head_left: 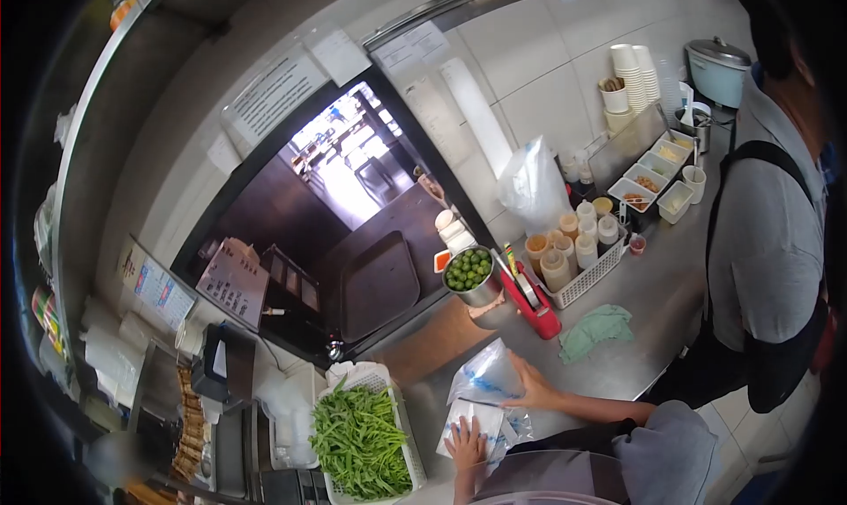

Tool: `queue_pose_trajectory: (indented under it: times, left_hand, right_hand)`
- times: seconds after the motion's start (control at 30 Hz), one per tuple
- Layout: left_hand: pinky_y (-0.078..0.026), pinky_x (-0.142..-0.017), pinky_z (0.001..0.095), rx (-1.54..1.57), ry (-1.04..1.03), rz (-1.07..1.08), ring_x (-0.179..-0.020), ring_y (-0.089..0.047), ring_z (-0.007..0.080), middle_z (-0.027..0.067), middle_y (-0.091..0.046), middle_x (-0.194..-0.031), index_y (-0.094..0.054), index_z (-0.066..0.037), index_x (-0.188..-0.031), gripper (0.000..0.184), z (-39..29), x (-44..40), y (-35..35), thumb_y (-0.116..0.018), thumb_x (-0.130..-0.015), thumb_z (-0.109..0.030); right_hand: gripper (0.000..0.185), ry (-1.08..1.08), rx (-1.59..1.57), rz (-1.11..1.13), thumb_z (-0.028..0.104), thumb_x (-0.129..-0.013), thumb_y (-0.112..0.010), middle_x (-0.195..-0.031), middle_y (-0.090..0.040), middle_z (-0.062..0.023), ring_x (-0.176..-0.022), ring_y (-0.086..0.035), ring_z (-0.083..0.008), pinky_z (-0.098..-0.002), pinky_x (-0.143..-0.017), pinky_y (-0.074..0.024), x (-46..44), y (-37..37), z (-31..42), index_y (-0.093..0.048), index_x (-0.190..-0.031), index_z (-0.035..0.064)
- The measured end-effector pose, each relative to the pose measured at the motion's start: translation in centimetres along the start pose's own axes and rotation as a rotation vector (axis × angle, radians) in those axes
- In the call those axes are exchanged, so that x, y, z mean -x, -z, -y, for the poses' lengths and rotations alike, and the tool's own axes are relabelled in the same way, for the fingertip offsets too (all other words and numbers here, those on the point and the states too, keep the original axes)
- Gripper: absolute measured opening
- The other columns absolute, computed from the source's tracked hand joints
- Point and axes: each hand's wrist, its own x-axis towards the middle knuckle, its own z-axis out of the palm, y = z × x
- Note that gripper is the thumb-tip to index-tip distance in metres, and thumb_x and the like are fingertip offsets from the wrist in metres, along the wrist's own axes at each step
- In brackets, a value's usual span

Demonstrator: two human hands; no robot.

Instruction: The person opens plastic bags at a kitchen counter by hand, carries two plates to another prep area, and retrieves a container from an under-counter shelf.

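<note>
My left hand [466, 443] lies with its fingers spread on a flat white packet [460, 416] on the steel counter. Just above and to the right, my right hand [535, 389] grips the edge of a clear plastic bag [487, 374] with blue marks, thumb below and fingers above. More clear plastic with blue print [513, 427] lies beside the packet, between my two hands. What is inside the plastic is too unclear to tell.
A basket of green leaves [418, 456] stands left of my hands. Beyond them are a red tape dispenser [540, 309], a pot of green limes [468, 270], a green cloth [596, 332] and a basket of sauce bottles [593, 276]. Another person [766, 231] stands at the right.
</note>
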Motion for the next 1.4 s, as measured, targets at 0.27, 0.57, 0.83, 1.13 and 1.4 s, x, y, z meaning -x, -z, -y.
queue_pose_trajectory:
  times: [0.27,0.57,0.83,1.13,1.4]
  left_hand:
    - [-0.025,-0.097,0.0507,0.324,0.121,-0.329,-0.119,-0.041,0.0302,0.0074,-0.054,-0.12,-0.061,-0.015,-0.109,0.026,-0.5,-1.0,0.3,-0.054,-0.085,-0.022]
    - [-0.042,-0.06,0.0311,0.645,0.378,-0.806,-0.062,-0.052,0.0213,0.0101,-0.057,-0.072,-0.055,0.0,-0.084,0.015,3.3,-7.5,6.2,-0.053,-0.086,-0.014]
    - [-0.037,-0.058,0.0226,1.26,0.322,-0.992,-0.066,-0.043,0.0071,0.0012,-0.048,-0.072,-0.048,-0.003,-0.081,0.016,-2.1,-5.7,18.8,-0.046,-0.091,-0.016]
    - [-0.027,-0.049,0.0168,1.322,0.087,-0.547,-0.054,-0.036,0.0023,-0.0032,-0.045,-0.065,-0.049,-0.002,-0.081,0.014,-12.4,-2.0,20.5,-0.05,-0.088,-0.014]
    - [-0.036,-0.059,0.0194,1.226,-0.243,-0.28,-0.066,-0.045,0.0058,0.0021,-0.053,-0.074,-0.051,-0.003,-0.086,0.018,-10.8,-5.0,16.7,-0.053,-0.089,-0.021]
  right_hand:
    - [0.106,-0.066,-0.103,0.012,0.041,-0.062,-0.077,-0.132,-0.032,-0.0218,-0.118,-0.037,-0.037,-0.0408,-0.098,-0.0312,-0.4,0.5,0.2,-0.014,-0.137,0.0005]
    - [0.109,-0.074,-0.031,0.148,0.046,-0.064,-0.072,-0.132,-0.03,-0.0219,-0.121,-0.033,-0.0362,-0.0434,-0.098,-0.0292,-0.6,1.3,-0.1,-0.007,-0.139,0.0015]
    - [0.108,-0.048,-0.19,-0.232,0.042,-0.066,-0.073,-0.131,-0.029,-0.0224,-0.123,-0.031,-0.0335,-0.0405,-0.102,-0.0239,-2.1,8.3,1.5,-0.006,-0.139,-0.0005]
    - [0.085,0.216,-0.312,-0.143,0.042,-0.068,-0.072,-0.13,-0.036,-0.0156,-0.122,-0.032,-0.0303,-0.0398,-0.101,-0.0247,-3.8,12.7,9.5,-0.034,-0.129,-0.0017]
    - [0.034,0.005,-0.504,0.069,0.021,-0.077,-0.068,-0.092,-0.063,-0.0103,-0.09,-0.059,-0.0192,-0.0306,-0.081,-0.0445,-2.7,8.2,10.8,-0.06,-0.102,-0.0009]
